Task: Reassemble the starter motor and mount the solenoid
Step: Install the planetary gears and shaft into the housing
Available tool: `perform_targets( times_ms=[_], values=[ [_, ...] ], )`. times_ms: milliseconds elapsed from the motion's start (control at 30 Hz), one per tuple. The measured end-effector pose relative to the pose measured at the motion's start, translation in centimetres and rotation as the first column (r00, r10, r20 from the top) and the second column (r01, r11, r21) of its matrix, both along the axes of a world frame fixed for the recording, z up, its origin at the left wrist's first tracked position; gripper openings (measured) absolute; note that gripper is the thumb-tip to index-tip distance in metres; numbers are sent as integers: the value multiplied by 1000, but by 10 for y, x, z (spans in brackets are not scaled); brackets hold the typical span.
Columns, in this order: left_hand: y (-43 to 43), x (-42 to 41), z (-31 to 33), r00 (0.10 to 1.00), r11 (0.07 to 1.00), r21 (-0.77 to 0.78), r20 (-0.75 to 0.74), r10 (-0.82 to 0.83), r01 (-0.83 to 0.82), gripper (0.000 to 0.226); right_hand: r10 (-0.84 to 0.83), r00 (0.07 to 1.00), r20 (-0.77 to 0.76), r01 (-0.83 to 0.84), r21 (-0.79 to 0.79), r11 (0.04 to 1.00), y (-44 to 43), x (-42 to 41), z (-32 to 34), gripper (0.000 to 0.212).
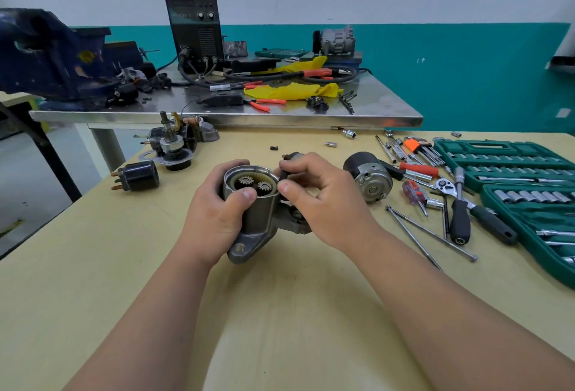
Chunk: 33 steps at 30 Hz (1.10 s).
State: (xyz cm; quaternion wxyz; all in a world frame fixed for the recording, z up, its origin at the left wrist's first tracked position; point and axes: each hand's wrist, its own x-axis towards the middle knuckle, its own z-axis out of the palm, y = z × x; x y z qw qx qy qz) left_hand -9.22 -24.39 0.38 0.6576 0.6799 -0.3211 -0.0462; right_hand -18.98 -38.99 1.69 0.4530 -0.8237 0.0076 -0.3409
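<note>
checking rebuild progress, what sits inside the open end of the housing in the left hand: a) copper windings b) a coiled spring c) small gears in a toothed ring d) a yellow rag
C: the housing held by the left hand shows small gears inside a toothed ring at its open end, while the right hand pinches a small dark part at the rim.

Wooden table (280, 313), black solenoid (138, 176), motor body (368, 176), long bolts (431, 233), green socket set (497, 144) at right
</note>
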Motion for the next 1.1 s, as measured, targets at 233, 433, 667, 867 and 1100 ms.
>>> perform_targets(
  times_ms=[233,433,667,867,1100],
  values=[
    [1,4,-2,1000,999,-39,-8,-13,13,55,65,998,-17,-67,-84,994,-3,1,-4,24],
    [-1,7,-7,999,998,-59,28,17,-16,50,-34,999,30,40,-242,970,-2,-1,-13,28],
    [1,7,-5,985,987,-24,75,158,-157,58,47,978,-205,-76,-137,988,-4,-1,-19,46],
    [-4,1,-5,926,974,-224,-370,-73,-13,59,48,965,-258,-125,-289,949,-6,0,-5,65],
    [-5,12,-13,800,940,-310,-524,-293,141,37,22,982,-188,-97,-399,912,-7,-4,-4,57]
  ],
)
